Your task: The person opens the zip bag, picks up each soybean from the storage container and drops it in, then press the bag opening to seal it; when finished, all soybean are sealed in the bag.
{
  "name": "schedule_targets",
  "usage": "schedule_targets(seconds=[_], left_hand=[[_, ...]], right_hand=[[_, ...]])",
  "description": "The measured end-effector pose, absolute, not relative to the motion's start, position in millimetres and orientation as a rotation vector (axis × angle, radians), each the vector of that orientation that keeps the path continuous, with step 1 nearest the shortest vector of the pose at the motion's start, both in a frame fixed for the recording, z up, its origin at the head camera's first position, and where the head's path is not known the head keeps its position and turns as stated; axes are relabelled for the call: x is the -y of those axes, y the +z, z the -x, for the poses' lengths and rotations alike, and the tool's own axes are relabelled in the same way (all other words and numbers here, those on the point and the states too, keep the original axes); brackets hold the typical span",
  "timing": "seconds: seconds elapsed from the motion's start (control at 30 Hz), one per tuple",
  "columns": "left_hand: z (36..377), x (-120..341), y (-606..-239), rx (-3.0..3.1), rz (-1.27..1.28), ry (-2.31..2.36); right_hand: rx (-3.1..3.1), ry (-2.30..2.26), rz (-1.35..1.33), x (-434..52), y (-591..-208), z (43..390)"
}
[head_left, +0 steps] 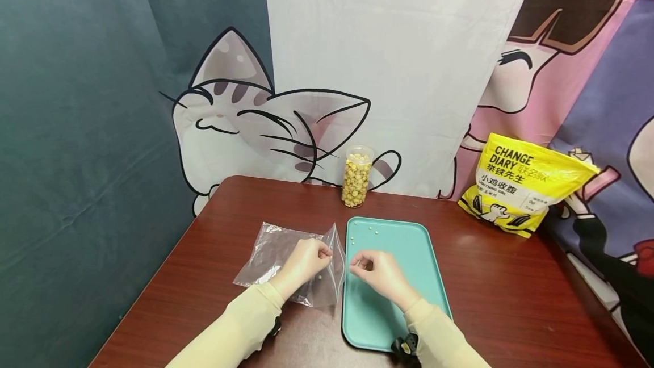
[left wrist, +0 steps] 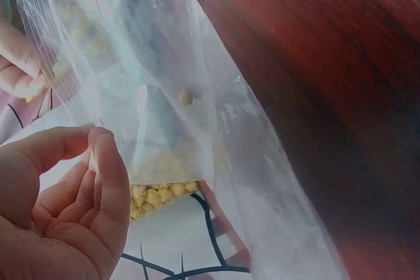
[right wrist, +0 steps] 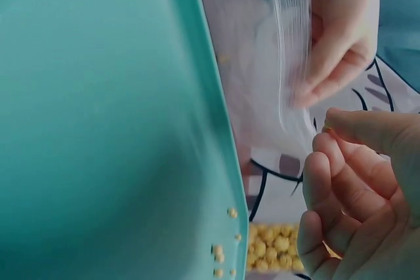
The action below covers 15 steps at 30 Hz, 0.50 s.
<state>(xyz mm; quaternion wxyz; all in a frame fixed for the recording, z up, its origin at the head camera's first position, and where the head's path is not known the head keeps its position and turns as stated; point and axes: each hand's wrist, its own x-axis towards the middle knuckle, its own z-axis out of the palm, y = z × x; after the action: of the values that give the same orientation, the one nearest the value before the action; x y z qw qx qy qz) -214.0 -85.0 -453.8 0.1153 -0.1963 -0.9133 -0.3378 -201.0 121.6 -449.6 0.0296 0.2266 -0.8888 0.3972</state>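
Observation:
A clear zip bag (head_left: 278, 246) lies on the table with its mouth toward the tray. My left hand (head_left: 308, 259) pinches the bag's upper edge between thumb and index finger, lifting that side. One small round yellowish bean (left wrist: 186, 98) shows inside the bag in the left wrist view. Above the left edge of the turquoise tray (head_left: 403, 243), my right hand (head_left: 380, 272) pinches a small yellow piece (right wrist: 327, 124), mostly hidden by the fingertips. Several small yellow beans (right wrist: 218, 252) lie at the tray's far left corner.
Behind the tray stands a clear jar (head_left: 356, 180) filled with yellow popcorn-like pieces. A yellow printed snack bag (head_left: 531, 178) stands at the back right of the brown table (head_left: 204, 249). A cartoon-printed cloth (head_left: 403, 61) hangs behind the table.

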Motion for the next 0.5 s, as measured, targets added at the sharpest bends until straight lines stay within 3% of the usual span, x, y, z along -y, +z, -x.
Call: schedule_targets(seconds=[0.5], left_hand=[[211,81,-444,2.773,0.513,-0.946]], right_hand=[[2.734,1.307,-0.747,-109,-455,204]])
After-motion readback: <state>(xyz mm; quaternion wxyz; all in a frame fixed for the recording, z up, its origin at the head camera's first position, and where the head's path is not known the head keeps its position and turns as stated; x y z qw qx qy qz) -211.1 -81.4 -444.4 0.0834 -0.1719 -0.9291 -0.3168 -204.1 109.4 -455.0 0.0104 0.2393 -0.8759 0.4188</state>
